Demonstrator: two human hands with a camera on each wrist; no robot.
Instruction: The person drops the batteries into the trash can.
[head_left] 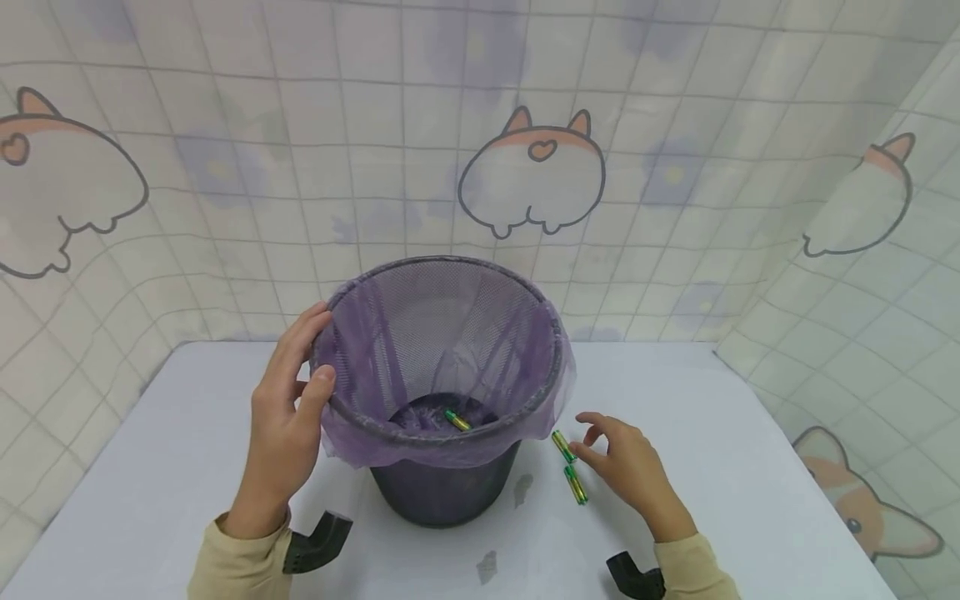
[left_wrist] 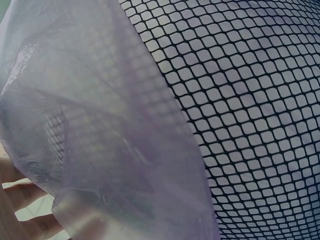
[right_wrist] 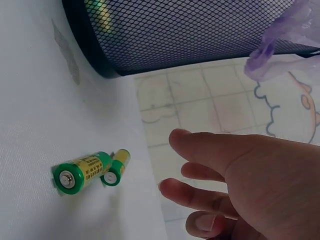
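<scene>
- The left hand's fingers curl over the rim of a black mesh wastebasket, thumb pressed against the purple liner bag folded over its edge; the hand grips rim and bag together.
- The left wrist view shows only the bag's translucent film lying against the basket's mesh, with fingertips dimly visible at the lower left corner.
- The right hand hovers low over the tabletop, fingers loosely spread and slightly bent, holding nothing; the fingertips are just beside the upper battery, and whether they touch it cannot be told.
- Two green-and-yellow batteries lie on the tabletop just right of the basket's base, nearly end to end in the head view: one nearer the basket's rim, the other closer to the person.
- From the right wrist, both batteries rest side by side on the white surface, left of the open fingers and apart from them.
- A third battery lies inside the basket, on the bag's gathered bottom.
- The basket stands upright near the middle of the white tabletop, between the two hands.
- Both forearms wear beige sleeves; black camera mounts sit at the wrists.
- A tiled curtain printed with cartoon corgi rumps hangs behind and to both sides.
</scene>
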